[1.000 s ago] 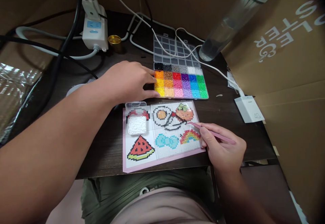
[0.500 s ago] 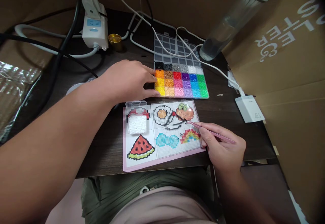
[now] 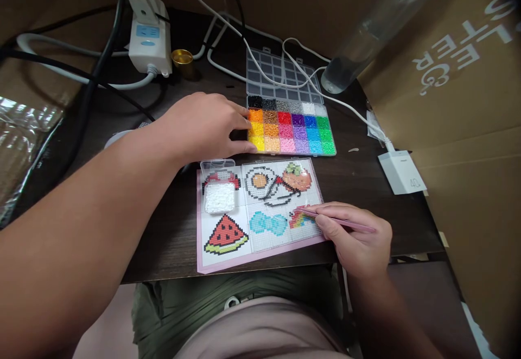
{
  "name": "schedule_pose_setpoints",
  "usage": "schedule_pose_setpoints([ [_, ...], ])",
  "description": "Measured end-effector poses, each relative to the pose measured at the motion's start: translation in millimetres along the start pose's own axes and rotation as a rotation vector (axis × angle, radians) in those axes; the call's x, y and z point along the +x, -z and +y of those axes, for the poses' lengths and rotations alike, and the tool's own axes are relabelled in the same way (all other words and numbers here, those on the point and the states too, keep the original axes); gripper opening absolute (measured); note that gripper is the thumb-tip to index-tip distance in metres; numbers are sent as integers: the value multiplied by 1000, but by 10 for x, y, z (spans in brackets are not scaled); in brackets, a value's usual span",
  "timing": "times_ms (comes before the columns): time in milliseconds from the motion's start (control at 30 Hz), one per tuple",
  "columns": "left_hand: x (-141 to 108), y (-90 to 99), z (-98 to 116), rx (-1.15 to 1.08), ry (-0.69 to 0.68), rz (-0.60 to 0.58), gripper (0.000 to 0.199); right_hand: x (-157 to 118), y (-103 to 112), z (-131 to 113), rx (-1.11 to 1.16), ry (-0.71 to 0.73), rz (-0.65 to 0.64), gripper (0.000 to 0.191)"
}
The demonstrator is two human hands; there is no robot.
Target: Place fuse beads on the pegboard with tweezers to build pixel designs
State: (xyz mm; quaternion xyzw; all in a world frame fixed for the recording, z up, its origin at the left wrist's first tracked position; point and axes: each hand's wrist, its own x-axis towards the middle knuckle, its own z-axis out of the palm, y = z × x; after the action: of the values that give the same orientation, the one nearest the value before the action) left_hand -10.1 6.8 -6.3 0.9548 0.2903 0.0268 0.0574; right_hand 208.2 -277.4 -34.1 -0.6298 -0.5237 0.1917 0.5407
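On the dark worktop (image 3: 163, 239), the right grip (image 3: 360, 239) pinches pink tweezers (image 3: 345, 222), best kept steady over the pegboard (image 3: 280, 243); the left grip (image 3: 201, 126), fingers apart, touches the bead box (image 3: 272, 65).

This looks like a personal hobby corner on a small dark desk (image 3: 163, 245); whether it belongs to a home or somewhere else cannot be told. Brown cardboard panels (image 3: 468, 158), one of them lettered, close in the far and right edges, while a white power strip (image 3: 150, 50) with cables (image 3: 121, 6) sits by the far left corner, a charger (image 3: 402, 172) near the right edge and a clear bottle (image 3: 358, 44) by the far right corner. Craft use shows in the case of coloured beads (image 3: 291, 126) toward the far edge and the sheet of pixel pictures (image 3: 226, 239) along the near edge.
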Motion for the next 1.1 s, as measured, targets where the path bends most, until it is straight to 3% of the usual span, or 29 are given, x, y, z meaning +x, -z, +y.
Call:
schedule_pose_setpoints([
  [200,7,45,42,56,9,-41,47,4,11,0,-39,-19,-22,23],
  [400,-11,-18,-35,26,-24,29,47,4,18,3,-39,-7,-24,26],
  [733,4,-21,-15,76,-25,-7,52,-15,-50,52,18,-132,141,19],
  [900,2,-48,-49,12,-47,47,45,-1,-72,49,17,-138,151,17],
  [1100,-8,-33,-50,-38,-15,17,45,3,-56,52,-13,-116,129,11],
])
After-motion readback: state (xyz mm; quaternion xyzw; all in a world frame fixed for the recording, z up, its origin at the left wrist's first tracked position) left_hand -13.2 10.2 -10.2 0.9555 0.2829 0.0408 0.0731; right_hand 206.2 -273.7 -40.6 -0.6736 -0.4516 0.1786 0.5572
